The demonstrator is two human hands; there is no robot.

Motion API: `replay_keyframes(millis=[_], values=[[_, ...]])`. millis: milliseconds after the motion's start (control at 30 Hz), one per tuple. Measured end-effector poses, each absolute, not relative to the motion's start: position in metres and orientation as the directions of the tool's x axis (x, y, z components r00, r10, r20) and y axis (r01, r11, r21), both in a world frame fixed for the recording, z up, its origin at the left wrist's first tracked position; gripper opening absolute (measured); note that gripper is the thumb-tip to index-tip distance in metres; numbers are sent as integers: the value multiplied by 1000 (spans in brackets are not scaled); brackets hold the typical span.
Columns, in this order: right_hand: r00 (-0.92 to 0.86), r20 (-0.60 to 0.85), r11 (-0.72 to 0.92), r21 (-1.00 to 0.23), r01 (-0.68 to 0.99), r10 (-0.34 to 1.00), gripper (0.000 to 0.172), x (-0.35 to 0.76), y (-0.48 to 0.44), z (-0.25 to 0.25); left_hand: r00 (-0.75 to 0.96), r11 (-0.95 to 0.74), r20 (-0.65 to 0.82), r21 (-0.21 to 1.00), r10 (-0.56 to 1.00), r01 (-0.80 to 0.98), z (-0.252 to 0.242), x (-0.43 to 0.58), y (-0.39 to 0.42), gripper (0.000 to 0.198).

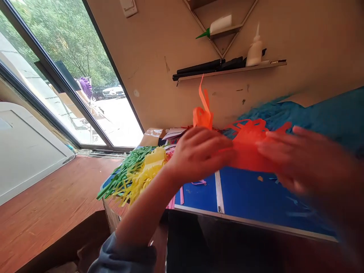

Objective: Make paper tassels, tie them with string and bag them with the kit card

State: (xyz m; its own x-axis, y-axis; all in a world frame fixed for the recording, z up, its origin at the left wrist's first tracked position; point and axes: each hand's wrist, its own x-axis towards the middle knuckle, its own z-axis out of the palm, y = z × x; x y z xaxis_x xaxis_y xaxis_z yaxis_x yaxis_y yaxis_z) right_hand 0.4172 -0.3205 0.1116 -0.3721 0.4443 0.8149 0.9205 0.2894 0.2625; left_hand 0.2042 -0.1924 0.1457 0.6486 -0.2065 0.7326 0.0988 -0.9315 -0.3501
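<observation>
Both hands, left hand (199, 153) and right hand (298, 159), pinch 1 fringed orange paper (247, 146) (blurred) over the blue table (256, 195); pulling apart could tear its thin strips.

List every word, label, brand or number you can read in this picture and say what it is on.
No text can be read anywhere.
White glue bottle on the wall shelf: no label legible.
Lying bottle with green tip: no print visible.
Orange fringed paper held between left hand and right hand: plain, and blurred.
Green and yellow paper strips: plain.
</observation>
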Motion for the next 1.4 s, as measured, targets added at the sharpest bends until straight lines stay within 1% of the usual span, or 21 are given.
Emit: replay_keyframes(millis=[33, 67, 100, 167, 267, 333, 467, 533, 600, 667, 733, 767, 800, 833, 900, 1000, 1067, 1167, 1267, 1333, 1400], values=[[-440, 781, 276, 348, 896, 443, 37, 412, -325, 83, 665, -926, 714, -366, -218, 89, 118, 194, -197, 15], [-465, 727, 269, 380, 885, 505, 35, 406, -327, 49, 716, -929, 673, -357, -187, 94, 86, 185, -201, 14], [-462, 674, 267, 379, 886, 577, 34, 401, -327, 14, 777, -943, 625, -302, -81, 144, 53, 180, -204, 17], [-332, 631, 227, 245, 943, 701, 36, 390, -322, -49, 862, -961, 472, -93, 187, 259, -8, 176, -208, 21], [-132, 603, 177, -15, 984, 787, 32, 381, -313, -103, 850, -929, 397, 14, 345, 370, -60, 180, -214, 17], [-82, 579, 163, -89, 983, 811, 31, 380, -310, -114, 808, -895, 404, 67, 429, 441, -70, 179, -213, 16], [-47, 567, 151, -137, 979, 822, 29, 383, -312, -111, 620, -756, 473, 175, 626, 630, -63, 158, -191, 48], [-38, 567, 138, -134, 981, 823, 26, 382, -314, -107, 454, -632, 523, 229, 721, 740, -58, 145, -178, 51], [-18, 565, 115, -136, 984, 825, 25, 380, -316, -104, 347, -549, 546, 265, 763, 792, -54, 139, -174, 46], [13, 561, 84, -146, 986, 828, 26, 377, -318, -102, 375, -569, 531, 266, 760, 778, -51, 148, -185, 41], [21, 553, 65, -136, 989, 833, 24, 377, -319, -100, 541, -692, 475, 234, 694, 683, -52, 168, -204, 36], [6, 549, 71, -118, 990, 836, 22, 378, -319, -100, 662, -781, 432, 208, 613, 588, -52, 181, -213, 35], [-19, 545, 85, -97, 992, 838, 20, 379, -319, -100, 814, -888, 357, 166, 459, 428, -53, 193, -220, 39], [-47, 542, 105, -77, 991, 839, 19, 381, -320, -101, 898, -942, 286, 140, 334, 306, -54, 204, -224, 45], [-80, 548, 132, -57, 990, 832, 19, 384, -320, -104, 962, -971, 156, 110, 226, 210, -56, 217, -221, 57], [-67, 573, 134, -77, 988, 817, 24, 386, -321, -110, 929, -929, 47, 73, 368, 364, -52, 211, -196, 67], [-47, 587, 131, -101, 986, 808, 27, 385, -321, -112, 862, -863, 41, 57, 505, 503, -45, 193, -175, 65], [-18, 592, 118, -131, 984, 806, 27, 383, -320, -113, 705, -711, 107, 34, 701, 702, -33, 158, -152, 58], [2, 581, 101, -145, 984, 814, 26, 382, -320, -111, 454, -469, 192, 36, 870, 882, -26, 132, -149, 56], [10, 576, 97, -154, 983, 817, 27, 381, -320, -110, 343, -362, 229, 45, 911, 931, -26, 131, -162, 54], [17, 575, 93, -161, 983, 818, 27, 381, -319, -110, 359, -385, 257, 58, 897, 921, -30, 147, -184, 52]])
